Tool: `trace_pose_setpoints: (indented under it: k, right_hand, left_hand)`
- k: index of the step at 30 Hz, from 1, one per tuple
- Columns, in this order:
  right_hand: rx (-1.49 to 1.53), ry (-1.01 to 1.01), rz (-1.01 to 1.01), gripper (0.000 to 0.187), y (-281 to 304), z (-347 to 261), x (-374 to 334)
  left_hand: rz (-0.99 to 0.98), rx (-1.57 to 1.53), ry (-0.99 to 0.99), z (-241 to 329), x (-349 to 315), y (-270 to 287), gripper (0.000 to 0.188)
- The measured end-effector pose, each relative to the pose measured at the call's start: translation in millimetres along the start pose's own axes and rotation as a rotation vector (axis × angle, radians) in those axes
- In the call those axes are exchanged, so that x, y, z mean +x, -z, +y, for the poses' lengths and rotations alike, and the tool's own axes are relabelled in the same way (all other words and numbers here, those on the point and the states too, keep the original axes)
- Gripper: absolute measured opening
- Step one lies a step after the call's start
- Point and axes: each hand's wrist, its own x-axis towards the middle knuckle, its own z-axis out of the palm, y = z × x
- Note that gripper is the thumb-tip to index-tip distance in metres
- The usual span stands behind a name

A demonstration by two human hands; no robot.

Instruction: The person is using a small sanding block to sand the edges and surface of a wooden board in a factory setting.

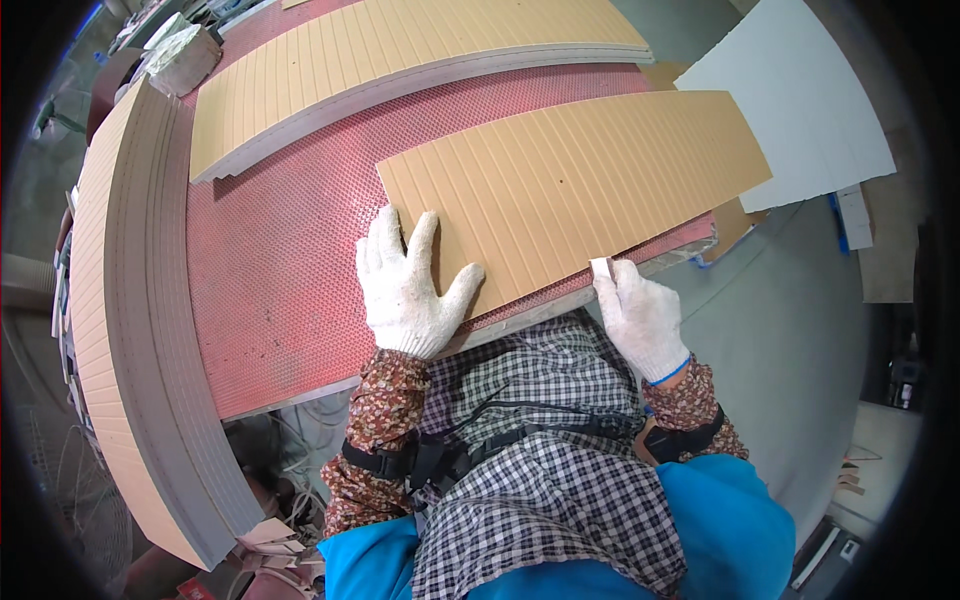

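Observation:
A tan grooved board (570,185) lies across the red textured tabletop. My left hand (408,290), in a white knit glove, presses on the board's near left corner with fingers spread. My right hand (640,320), gloved alike, is closed at the board's near edge. Between its thumb and fingers is a small flat white piece (601,267) with its end showing against the edge. What kind of piece it is I cannot make out, as the fingers cover the rest.
A stack of similar tan boards (400,60) lies along the far side. Another tall stack (150,320) stands at the left edge. A large white sheet (790,100) sticks out at the far right. A white roll (183,58) sits in the far left corner of the red tabletop (280,270).

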Motion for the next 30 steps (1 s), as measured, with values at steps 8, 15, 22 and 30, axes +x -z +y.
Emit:
trace_pose_setpoints:
  k: [8,15,22,30]
  right_hand:
    - [-0.030,0.032,-0.014,0.024,0.6,3.4,6.3]
    - [0.090,-0.055,0.032,0.025,-5.9,2.1,55.5]
    - [0.061,-0.046,-0.007,0.031,-26.7,12.7,182.4]
    - [0.064,0.067,-0.019,0.034,-51.4,30.8,275.4]
  left_hand:
    - [-0.011,0.020,-0.003,0.4,1.6,1.7,0.081]
    - [-0.013,-0.020,0.005,1.3,-0.9,0.6,0.083]
    - [-0.026,-0.056,0.001,2.6,2.4,5.3,0.083]
    - [-0.048,-0.071,0.031,0.6,2.3,4.9,0.082]
